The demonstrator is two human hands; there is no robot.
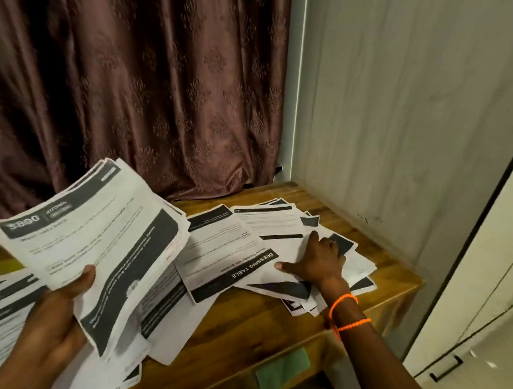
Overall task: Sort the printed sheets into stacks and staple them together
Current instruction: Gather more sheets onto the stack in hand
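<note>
On top of the brown wooden table (252, 339), loose white printed sheets w/ black header bars (223, 256) lie fanned and overlapping; one reads "DRESSING TABLE", other text too blurred to read. Left hand (55, 315) grips a thick raised stack of white printed sheets (95, 234), thumb curled over its near edge, fingers hidden behind the paper, stack covering the sheets beneath. Right hand (313, 263), w/ orange thread bracelets (345, 309) at the wrist, presses flat w/ spread fingers on the right-side pile; more sheets at left are cut off by the frame edge, maroon patterned curtain (153, 95) behind.
</note>
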